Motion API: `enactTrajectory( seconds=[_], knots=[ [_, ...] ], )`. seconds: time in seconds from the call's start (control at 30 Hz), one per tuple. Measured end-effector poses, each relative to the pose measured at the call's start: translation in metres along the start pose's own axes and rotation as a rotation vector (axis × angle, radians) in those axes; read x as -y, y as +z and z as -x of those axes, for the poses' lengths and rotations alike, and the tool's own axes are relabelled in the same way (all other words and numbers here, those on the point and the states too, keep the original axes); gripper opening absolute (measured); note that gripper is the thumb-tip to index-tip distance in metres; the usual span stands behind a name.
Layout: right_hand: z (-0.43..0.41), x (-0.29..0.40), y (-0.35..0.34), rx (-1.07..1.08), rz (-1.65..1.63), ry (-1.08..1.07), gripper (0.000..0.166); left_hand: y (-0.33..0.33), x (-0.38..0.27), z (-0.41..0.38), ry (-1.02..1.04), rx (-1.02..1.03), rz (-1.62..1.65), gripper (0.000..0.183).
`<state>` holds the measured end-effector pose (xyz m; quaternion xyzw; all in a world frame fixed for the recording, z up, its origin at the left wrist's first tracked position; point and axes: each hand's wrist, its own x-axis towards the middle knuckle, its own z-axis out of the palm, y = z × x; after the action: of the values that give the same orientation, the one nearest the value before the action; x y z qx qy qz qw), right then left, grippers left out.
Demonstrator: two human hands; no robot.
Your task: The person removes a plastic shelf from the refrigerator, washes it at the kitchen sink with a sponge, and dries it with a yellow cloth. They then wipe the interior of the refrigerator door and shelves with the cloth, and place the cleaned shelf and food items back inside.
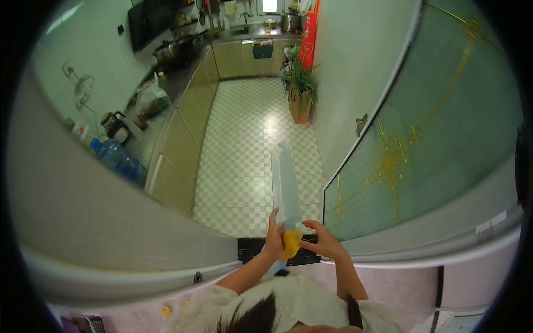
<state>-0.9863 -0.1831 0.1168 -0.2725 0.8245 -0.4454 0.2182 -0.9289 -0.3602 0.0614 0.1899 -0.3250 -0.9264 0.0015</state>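
In the head view a long, pale, translucent plastic piece (285,183) extends forward from my hands over the floor. My left hand (275,241) grips its near end from the left. A crumpled yellow item (292,243), perhaps a cloth, sits against that end beside my left palm. My right hand (327,242) is just right of it, fingers spread and curved, its thumb tip at the yellow edge. Whether that thumb touches it is hard to tell. Below my hands, a light blue part (277,266) is partly hidden by my left forearm.
A dark stone threshold (308,256) lies under my hands, before a checkered floor (233,154). A frosted glass door (433,125) stands right; a counter (183,83) with a blue water jug (120,160) runs left. Green leafy plants in a paper bag (299,106) stand by the right wall.
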Motion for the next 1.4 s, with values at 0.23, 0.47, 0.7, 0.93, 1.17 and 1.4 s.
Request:
enactTrajectory(
  seconds=[0.23,0.47,0.7,0.93,1.17,1.4],
  knots=[
    [-0.149,-0.049,-0.023,-0.054,-0.41,0.274,0.077,0.065,-0.085,-0.197,0.003,0.008,-0.057,0.06],
    [-0.372,-0.097,-0.059,-0.135,-0.541,0.167,0.061,0.064,-0.149,-0.384,0.021,0.023,-0.335,0.066],
    [-0.628,-0.098,-0.156,0.081,-0.59,0.209,0.04,0.049,-0.283,-0.588,0.055,-0.12,-0.412,0.065],
    [-0.891,-0.105,-0.236,0.011,-0.655,0.178,0.033,0.006,-0.429,-0.746,0.161,-0.327,-0.263,0.064],
    [-1.115,-0.1,-0.267,-0.181,-0.72,0.266,0.038,-0.056,-0.584,-0.943,0.225,-0.243,-0.012,0.066],
    [-1.319,-0.08,-0.322,-0.268,-0.787,0.22,0.035,-0.033,-0.755,-1.154,0.177,-0.001,0.386,0.074]
  ],
)
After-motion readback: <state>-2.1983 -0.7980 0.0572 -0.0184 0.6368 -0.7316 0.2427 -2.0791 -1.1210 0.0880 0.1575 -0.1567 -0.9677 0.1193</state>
